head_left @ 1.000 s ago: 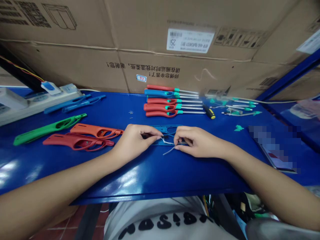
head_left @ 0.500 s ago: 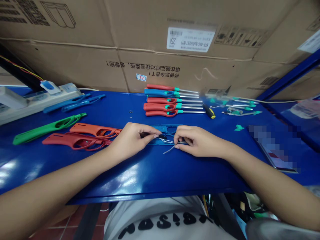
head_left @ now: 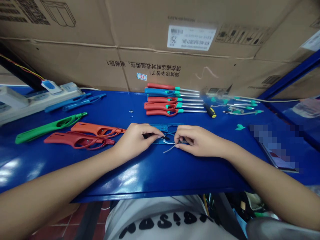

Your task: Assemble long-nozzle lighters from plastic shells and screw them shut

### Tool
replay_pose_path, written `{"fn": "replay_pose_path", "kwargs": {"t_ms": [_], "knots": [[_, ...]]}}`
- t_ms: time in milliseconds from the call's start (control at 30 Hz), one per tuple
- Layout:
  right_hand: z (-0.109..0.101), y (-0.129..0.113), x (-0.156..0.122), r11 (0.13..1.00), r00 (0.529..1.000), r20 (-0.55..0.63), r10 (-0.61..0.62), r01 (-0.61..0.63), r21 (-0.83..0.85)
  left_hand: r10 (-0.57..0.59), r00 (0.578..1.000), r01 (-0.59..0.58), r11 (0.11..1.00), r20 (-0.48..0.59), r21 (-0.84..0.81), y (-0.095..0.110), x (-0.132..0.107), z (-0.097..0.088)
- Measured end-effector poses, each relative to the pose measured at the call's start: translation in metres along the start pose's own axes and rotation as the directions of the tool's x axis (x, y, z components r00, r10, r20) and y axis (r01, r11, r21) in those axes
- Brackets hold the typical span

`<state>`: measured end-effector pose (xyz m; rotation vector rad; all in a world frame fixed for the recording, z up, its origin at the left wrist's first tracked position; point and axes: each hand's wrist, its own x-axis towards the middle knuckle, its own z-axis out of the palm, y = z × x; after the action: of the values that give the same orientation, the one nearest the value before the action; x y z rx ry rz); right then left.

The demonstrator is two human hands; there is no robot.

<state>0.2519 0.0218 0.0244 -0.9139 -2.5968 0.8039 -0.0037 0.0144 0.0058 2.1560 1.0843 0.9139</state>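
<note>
My left hand pinches a small black part that has thin white wires on it. Close by on the right, my right hand has its fingers closed around a thin dark rod-like piece, and a grey tube sticks out below the fingertips. White wires run between the two hands. Under and behind them lie blue lighter casing halves, partly covered by my fingers. Orange and red casing halves lie by my left wrist.
Several lighters with metal tubes lie in a row at the back, beside a screwdriver. Small screws, a green casing, blue casings and a power strip are leftward. A phone lies at right.
My left hand has shifted slightly right, toward my right hand, with the black part. The right hand stays almost in place. The view has moved slightly.
</note>
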Motion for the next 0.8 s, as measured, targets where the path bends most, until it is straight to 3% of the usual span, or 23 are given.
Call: {"fn": "replay_pose_path", "kwargs": {"t_ms": [333, 800], "knots": [[0.0001, -0.0001, 0.0001, 1.0, 1.0, 0.007, -0.001, 0.001, 0.0, 0.087, 0.995, -0.088, 0.996, -0.055, -0.015, -0.0045, -0.0018, 0.0035], [-0.0011, -0.0017, 0.0004, 1.0, 1.0, 0.011, 0.011, -0.011, -0.007, 0.176, 0.983, -0.18, 0.976, 0.047, 0.124, 0.0001, -0.0008, -0.0041]]}}
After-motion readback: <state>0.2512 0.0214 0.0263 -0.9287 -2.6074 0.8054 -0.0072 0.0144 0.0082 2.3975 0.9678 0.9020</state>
